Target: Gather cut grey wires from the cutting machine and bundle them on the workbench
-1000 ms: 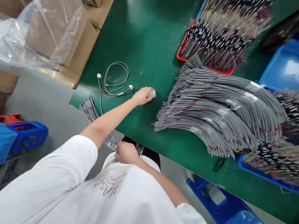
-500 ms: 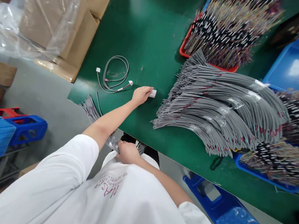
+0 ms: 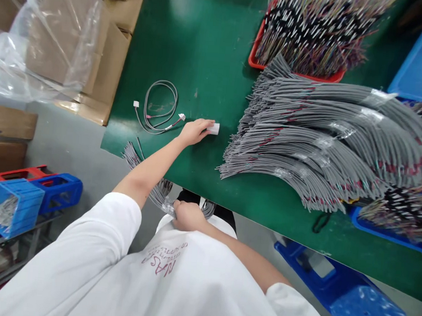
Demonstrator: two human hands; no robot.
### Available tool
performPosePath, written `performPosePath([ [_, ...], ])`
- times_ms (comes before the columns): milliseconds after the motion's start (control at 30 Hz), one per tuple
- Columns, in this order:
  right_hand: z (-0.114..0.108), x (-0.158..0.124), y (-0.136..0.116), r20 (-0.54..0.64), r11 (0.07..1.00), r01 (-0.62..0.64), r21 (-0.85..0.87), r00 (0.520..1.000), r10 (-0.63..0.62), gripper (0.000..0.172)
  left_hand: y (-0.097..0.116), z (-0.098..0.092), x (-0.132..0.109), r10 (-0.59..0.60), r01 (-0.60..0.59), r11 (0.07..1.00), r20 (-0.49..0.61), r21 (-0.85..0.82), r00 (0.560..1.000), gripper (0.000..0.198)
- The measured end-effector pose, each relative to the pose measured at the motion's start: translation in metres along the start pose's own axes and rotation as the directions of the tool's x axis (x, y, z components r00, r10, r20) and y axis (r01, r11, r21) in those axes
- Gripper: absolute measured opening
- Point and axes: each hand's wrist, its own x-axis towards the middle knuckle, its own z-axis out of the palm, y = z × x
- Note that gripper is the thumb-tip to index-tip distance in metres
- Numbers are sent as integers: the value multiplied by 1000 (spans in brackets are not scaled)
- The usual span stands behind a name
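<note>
My left hand (image 3: 195, 130) reaches over the green table, its fingers closed on the end of a small white cylinder (image 3: 214, 129) that looks like a roll. Close to my body, at the table's edge, my right hand (image 3: 191, 217) grips a bundle of grey cables (image 3: 158, 197). Clear tape wraps this bundle, whose cut ends fan out under my left forearm. Left of my left hand lies a coiled grey cable (image 3: 146, 99) with white connectors at its ends. To the right, a big heap of taped grey cable bundles (image 3: 301, 131) covers the tabletop.
Behind the heap stands a red tray (image 3: 253, 54) full of thin multicoloured wires. A blue tray (image 3: 359, 222) with similar wires is at the right. Cardboard boxes (image 3: 112, 67) and plastic film border the table's left side. A blue stool (image 3: 332, 284) stands below the front edge.
The whole view has shifted slightly as my head turned. My left hand remains at the white cylinder and my right hand still holds the cable bundle.
</note>
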Motion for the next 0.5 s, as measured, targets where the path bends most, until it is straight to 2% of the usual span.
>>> performPosePath([
  [100,-1,-1,-1,14,1000,-10,0,1000,10,34,-2,-1,5,6,-7,998,-11,-55,1000,29],
  [267,-5,-4,-5,54,998,-59,-22,997,60,34,-3,-5,20,21,-18,997,37,-74,999,14],
  [500,-3,-10,-5,74,996,-79,-30,994,81,34,-5,-6,23,13,-9,998,55,-64,998,8],
])
